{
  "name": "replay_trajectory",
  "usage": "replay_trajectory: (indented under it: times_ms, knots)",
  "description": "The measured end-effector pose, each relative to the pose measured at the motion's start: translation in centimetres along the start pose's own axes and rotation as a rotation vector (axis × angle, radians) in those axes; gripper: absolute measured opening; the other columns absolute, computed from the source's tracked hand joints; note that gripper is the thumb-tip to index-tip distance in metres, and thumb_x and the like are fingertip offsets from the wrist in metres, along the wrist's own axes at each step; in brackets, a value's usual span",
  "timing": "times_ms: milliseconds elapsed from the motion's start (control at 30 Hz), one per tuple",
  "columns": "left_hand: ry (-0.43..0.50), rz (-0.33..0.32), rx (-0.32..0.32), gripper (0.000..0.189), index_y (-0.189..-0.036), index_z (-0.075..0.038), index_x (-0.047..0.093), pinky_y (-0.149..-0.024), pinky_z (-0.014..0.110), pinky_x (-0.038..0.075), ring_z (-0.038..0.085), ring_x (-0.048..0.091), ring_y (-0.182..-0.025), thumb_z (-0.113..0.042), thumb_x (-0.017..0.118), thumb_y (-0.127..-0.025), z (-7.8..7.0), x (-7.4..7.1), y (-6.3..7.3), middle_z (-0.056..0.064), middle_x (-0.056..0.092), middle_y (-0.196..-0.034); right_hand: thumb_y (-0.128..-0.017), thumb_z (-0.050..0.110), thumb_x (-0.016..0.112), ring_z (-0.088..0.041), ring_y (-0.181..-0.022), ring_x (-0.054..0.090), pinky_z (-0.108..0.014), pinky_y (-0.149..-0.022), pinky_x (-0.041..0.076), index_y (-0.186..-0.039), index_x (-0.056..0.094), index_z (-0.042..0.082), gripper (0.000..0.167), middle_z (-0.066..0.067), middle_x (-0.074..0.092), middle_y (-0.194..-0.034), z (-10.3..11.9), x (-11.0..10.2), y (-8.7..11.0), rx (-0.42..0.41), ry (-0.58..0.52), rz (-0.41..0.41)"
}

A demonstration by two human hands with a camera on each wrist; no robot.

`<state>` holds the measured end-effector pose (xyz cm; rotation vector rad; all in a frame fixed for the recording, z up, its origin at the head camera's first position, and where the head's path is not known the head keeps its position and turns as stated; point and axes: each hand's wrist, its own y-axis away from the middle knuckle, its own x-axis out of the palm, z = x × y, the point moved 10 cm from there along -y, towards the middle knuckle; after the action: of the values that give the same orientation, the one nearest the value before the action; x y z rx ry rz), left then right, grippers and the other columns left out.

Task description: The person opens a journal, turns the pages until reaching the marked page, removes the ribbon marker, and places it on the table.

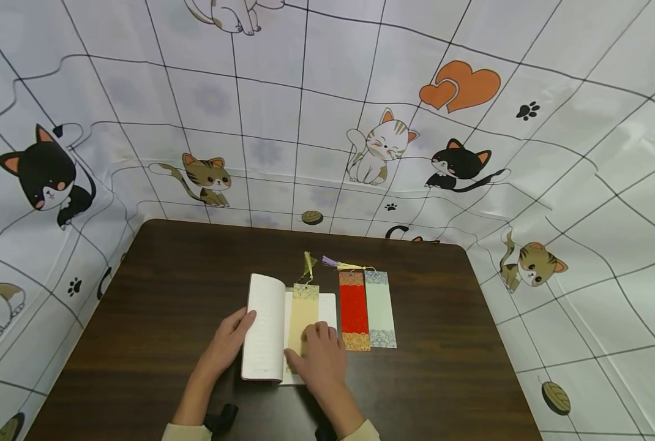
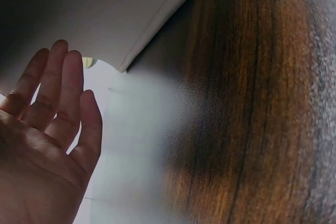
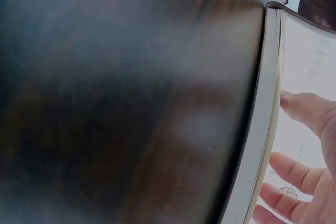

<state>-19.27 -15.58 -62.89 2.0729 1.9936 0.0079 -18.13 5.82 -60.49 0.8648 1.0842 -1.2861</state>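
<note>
An open book (image 1: pixel 264 331) lies on the table, its left pages raised and curving. My left hand (image 1: pixel 229 343) holds that raised side at its outer edge, thumb at the front. In the left wrist view, the four fingers of the left hand (image 2: pixel 52 124) lie extended against the book's outer side (image 2: pixel 121 14); the thumb is hidden there. A cream bookmark (image 1: pixel 305 303) with a green tassel (image 1: pixel 308 264) lies on the right page. My right hand (image 1: pixel 323 355) rests over its lower part, fingers bent loosely. The right wrist view shows the right hand (image 3: pixel 310 166) above the page.
Right of the book lie a red bookmark (image 1: pixel 354 306) with gold ends and a pale green bookmark (image 1: pixel 379 309) with patterned ends. Purple and yellow tassels (image 1: pixel 341 264) lie above them. White cat-print sheeting (image 1: pixel 283 135) surrounds the dark wooden table (image 1: pixel 443 367).
</note>
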Motion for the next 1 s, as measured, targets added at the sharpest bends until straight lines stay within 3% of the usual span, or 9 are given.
replay_trajectory:
  times_ms: [167,333,533,733,1000]
  knots:
    - [0.015,0.006,-0.007,0.056,-0.150,-0.002,0.057,-0.087,0.031,0.054,0.020,0.066,-0.099,-0.045,0.047,-0.116,0.1,0.0,0.0,0.015,0.072,-0.117,-0.087,0.048,0.084,-0.029,-0.119,0.058,-0.054,-0.098,0.051,-0.110,0.068,0.019,0.041,-0.006,0.063,-0.126,-0.5,-0.2,0.1,0.019,-0.058,-0.008]
    - [0.009,0.003,-0.011,0.056,-0.152,-0.003,0.056,-0.088,0.031,0.053,0.019,0.065,-0.100,-0.045,0.047,-0.116,0.2,-0.1,0.0,0.014,0.072,-0.117,-0.084,0.049,0.085,-0.037,-0.131,0.054,-0.063,-0.103,0.047,-0.134,0.064,0.013,0.064,-0.017,0.059,-0.141,-1.8,-1.0,0.3,0.047,-0.109,-0.019]
    - [0.013,0.020,-0.008,0.059,-0.156,-0.004,0.052,-0.096,0.032,0.052,0.020,0.064,-0.110,-0.047,0.045,-0.116,0.2,0.0,0.0,0.015,0.072,-0.126,-0.080,0.053,0.089,-0.030,-0.100,0.054,-0.047,-0.084,0.047,-0.136,0.062,0.004,0.079,-0.015,0.060,-0.111,-3.8,-1.5,0.1,0.134,-0.032,-0.022]
    - [0.014,0.035,-0.003,0.062,-0.160,-0.002,0.047,-0.106,0.036,0.049,0.024,0.062,-0.123,-0.047,0.042,-0.117,0.2,0.3,-0.1,0.017,0.071,-0.132,-0.081,0.050,0.090,-0.027,-0.089,0.052,-0.044,-0.078,0.042,-0.129,0.066,0.004,0.071,-0.010,0.055,-0.097,-5.0,-1.7,0.1,0.170,-0.032,0.000]
    - [0.012,0.035,0.004,0.063,-0.162,-0.002,0.045,-0.108,0.037,0.048,0.026,0.060,-0.128,-0.047,0.041,-0.117,0.3,0.3,-0.3,0.018,0.069,-0.137,-0.086,0.035,0.087,-0.027,-0.091,0.053,-0.048,-0.081,0.039,-0.122,0.073,0.011,0.046,-0.009,0.062,-0.096,-5.8,-2.9,-0.1,0.164,-0.069,-0.054]
